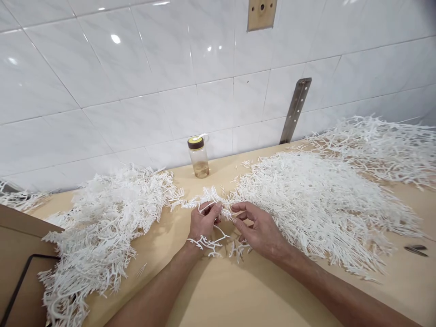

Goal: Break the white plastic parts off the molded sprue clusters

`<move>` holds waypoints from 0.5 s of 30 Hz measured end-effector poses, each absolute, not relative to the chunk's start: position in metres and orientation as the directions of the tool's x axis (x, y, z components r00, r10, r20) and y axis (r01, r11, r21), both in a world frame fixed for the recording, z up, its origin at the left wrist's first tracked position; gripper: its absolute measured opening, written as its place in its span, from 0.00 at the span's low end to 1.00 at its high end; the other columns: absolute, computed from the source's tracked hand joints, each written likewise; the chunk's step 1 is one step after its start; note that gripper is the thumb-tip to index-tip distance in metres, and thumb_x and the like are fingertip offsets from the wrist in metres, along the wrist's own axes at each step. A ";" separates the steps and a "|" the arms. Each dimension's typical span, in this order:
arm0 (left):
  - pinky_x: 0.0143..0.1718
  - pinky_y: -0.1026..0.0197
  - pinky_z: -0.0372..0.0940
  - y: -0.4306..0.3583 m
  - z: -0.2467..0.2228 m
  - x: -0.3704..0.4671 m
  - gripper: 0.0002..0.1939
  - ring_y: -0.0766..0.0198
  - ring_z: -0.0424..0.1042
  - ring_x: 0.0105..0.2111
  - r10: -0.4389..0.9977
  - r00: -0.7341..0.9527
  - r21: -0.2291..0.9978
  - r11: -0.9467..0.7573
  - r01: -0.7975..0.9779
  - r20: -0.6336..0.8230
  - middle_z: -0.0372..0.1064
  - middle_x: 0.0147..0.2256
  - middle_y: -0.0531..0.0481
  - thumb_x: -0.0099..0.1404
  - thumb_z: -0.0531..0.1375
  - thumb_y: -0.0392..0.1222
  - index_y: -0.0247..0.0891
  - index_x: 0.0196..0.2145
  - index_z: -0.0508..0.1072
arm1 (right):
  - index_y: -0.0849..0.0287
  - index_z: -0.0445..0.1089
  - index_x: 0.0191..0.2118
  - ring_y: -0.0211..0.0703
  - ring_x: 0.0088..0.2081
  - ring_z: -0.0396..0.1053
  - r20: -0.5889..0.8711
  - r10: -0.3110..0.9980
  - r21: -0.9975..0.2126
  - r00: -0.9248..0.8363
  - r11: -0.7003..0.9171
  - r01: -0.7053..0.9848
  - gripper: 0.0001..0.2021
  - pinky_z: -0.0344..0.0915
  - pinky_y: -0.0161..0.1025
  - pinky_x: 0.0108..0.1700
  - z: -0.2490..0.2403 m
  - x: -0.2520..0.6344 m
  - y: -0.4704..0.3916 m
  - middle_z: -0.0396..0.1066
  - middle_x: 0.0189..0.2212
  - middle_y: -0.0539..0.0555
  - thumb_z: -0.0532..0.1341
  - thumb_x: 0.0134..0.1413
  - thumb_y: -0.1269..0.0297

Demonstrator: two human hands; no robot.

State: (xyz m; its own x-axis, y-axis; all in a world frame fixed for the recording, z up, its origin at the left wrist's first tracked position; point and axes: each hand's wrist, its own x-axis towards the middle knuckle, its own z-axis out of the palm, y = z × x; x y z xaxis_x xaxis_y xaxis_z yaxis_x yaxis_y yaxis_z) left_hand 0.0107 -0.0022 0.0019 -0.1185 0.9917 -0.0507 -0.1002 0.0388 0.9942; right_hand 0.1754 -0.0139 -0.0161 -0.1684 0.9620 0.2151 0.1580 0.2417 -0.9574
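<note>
White, branched plastic sprue [218, 206]; thin, tangled.

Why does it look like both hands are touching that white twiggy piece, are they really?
Touching. The head view shows the left hand and right hand both pinching the white branched piece between their fingertips, with no gap.

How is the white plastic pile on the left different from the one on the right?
The left pile is heaped, tangled and curly; the right pile lies flatter, with straighter strands fanned out. The left pile is narrower and runs toward the near table edge; the right pile spreads wider along the wall. Both are white branched plastic pieces on the wooden table, and both hands, left hand and right hand, pinch a piece between them.
</note>
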 end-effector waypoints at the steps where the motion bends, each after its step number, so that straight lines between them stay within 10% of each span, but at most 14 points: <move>1: 0.24 0.64 0.54 -0.003 0.003 0.011 0.19 0.70 0.57 0.19 0.993 -0.113 0.994 0.032 -0.102 -0.044 0.58 0.17 0.57 0.53 0.68 0.53 0.36 0.20 0.68 | 0.58 0.71 0.47 0.43 0.29 0.75 0.220 0.961 -0.954 -0.171 0.248 0.170 0.15 0.75 0.36 0.22 -0.015 0.176 -0.014 0.74 0.36 0.57 0.62 0.55 0.58; 9: 0.24 0.63 0.55 -0.008 0.009 0.012 0.18 0.69 0.58 0.19 0.985 -0.171 0.997 0.002 -0.077 -0.015 0.58 0.16 0.57 0.56 0.66 0.51 0.36 0.20 0.68 | 0.57 0.71 0.34 0.51 0.43 0.74 0.314 0.934 -0.918 -0.167 0.344 0.198 0.11 0.76 0.37 0.27 -0.007 0.177 -0.014 0.73 0.39 0.58 0.61 0.58 0.55; 15: 0.23 0.64 0.54 -0.008 0.011 0.013 0.15 0.69 0.58 0.19 0.978 -0.207 0.995 0.017 -0.097 -0.037 0.58 0.16 0.57 0.55 0.66 0.51 0.35 0.26 0.74 | 0.56 0.71 0.48 0.48 0.39 0.76 0.267 0.947 -0.936 -0.179 0.299 0.185 0.17 0.76 0.37 0.26 -0.004 0.177 -0.016 0.73 0.44 0.59 0.61 0.59 0.52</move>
State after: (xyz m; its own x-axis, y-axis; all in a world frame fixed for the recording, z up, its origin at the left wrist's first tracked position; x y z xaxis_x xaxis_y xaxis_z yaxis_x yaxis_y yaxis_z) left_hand 0.0131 -0.0080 0.0112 -0.2066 0.9777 -0.0373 -0.0975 0.0174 0.9951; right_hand 0.1766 -0.0157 -0.0040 -0.1789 0.9471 0.2666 0.1850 0.2985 -0.9363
